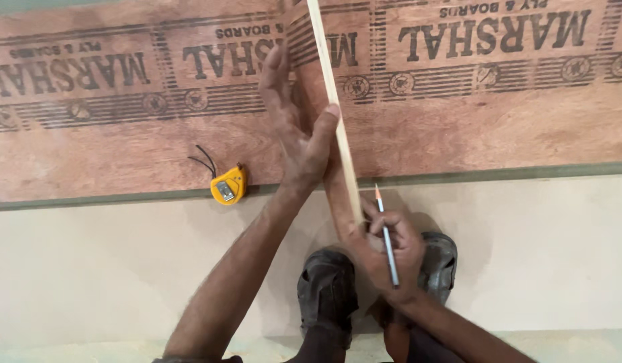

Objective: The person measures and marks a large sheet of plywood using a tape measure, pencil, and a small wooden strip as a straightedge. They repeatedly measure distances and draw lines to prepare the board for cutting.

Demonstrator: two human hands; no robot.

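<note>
A carpentry workshop. Stamped plywood sheets (459, 121) cover the floor. A yellow tape measure (227, 185) and a wooden strip (332, 101) lie there.

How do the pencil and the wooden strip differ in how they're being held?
The pencil is short and thin, gripped only by the right hand; the wooden strip is far longer and wider, pressed by the left hand and steadied at its near end by the right. The pencil's tip is lifted beside the strip; the strip runs across the plywood board. Both point away from the person.
</note>
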